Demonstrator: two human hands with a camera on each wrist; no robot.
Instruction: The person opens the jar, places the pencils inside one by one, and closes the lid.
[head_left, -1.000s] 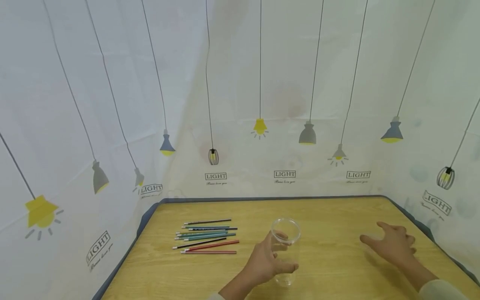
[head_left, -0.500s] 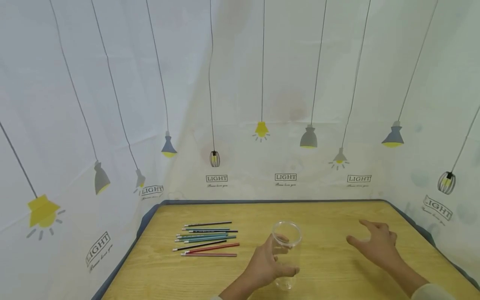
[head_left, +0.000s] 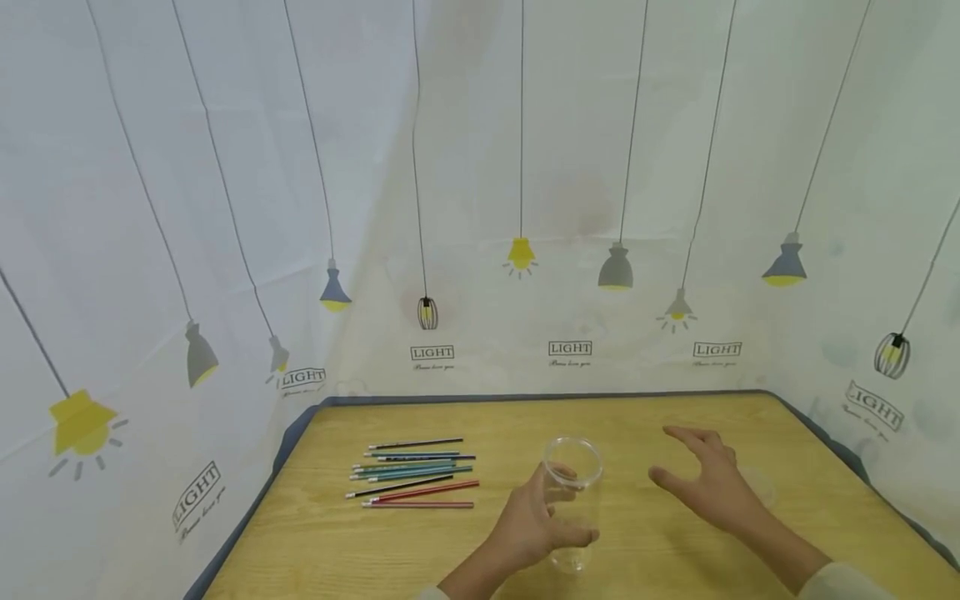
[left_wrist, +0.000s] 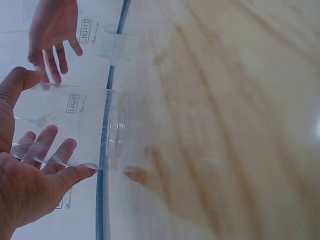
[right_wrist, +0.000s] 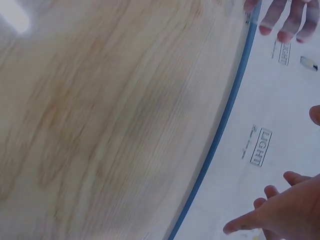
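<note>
My left hand [head_left: 522,527] grips a clear plastic jar [head_left: 573,492] round its side, thumb and fingers on opposite walls. The jar stands upright with its round mouth up; I cannot tell whether its base touches the table. In the left wrist view the jar [left_wrist: 75,125] looks see-through, with nothing visible inside. To the right of it, my right hand [head_left: 712,483] hovers over the table, thumb and fingers spread apart and holding nothing. Partly behind that hand lies a faint clear round disc [head_left: 759,485], perhaps a lid.
Several pencils [head_left: 412,473], black, teal and red, lie loosely side by side on the left of the wood-grain table [head_left: 637,558]. A white curtain [head_left: 480,167] printed with hanging lamps encloses the table's back and sides, above a dark blue edge [head_left: 525,397].
My right hand has moved left across the table, closer to the jar, and the clear disc has come into sight. The left hand has kept its hold on the jar, almost in place.
</note>
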